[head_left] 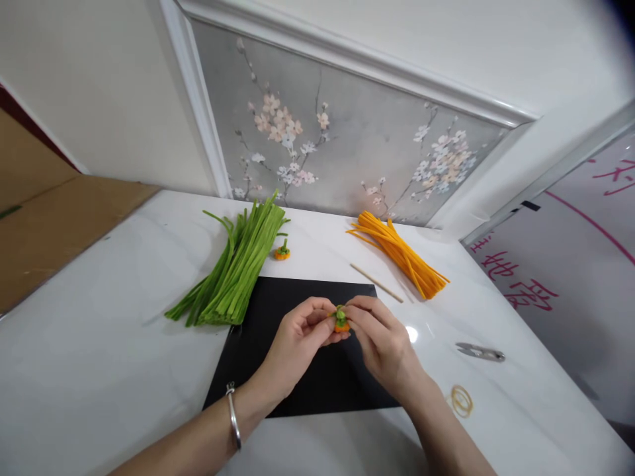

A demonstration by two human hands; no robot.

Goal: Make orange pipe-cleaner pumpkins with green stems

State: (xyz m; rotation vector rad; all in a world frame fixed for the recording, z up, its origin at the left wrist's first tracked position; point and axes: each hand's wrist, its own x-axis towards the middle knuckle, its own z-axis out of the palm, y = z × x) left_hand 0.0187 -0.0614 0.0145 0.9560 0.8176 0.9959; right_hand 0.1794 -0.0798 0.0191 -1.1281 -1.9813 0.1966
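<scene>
Between my fingertips is a small pipe-cleaner pumpkin, orange below with a green top and stem. My left hand pinches it from the left, and my right hand grips its right side. Both hands are above a black mat. A similar orange and green pipe-cleaner piece stands upright behind the mat. To the left lies a thick bundle of green pipe cleaners, and a bundle of orange pipe cleaners is at the back right. My fingers partly hide the held piece.
A thin wooden stick lies behind my right hand. Thread snips and yellow rubber bands are on the white table at right. A cardboard box stands at far left, and a whiteboard with red writing at right.
</scene>
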